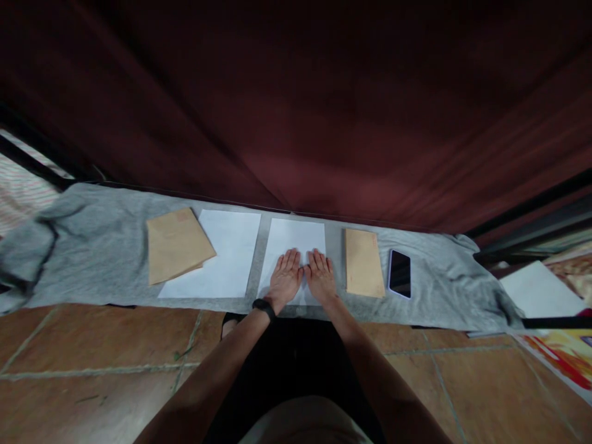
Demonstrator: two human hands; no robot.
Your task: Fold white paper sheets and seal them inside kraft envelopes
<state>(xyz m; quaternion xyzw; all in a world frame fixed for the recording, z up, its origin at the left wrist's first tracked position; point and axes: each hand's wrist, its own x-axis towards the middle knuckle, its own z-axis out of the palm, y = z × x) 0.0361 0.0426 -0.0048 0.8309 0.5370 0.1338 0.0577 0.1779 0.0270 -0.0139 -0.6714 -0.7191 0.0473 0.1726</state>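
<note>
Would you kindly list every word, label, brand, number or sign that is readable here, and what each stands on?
No text can be read for certain.
Brown paper stack on the right: small reddish marks, too small to read.
Brown paper on the left: a faint mark near its top edge, too blurred.
Phone: dark screen, nothing legible.
Middle white sheet: no print visible.
</note>
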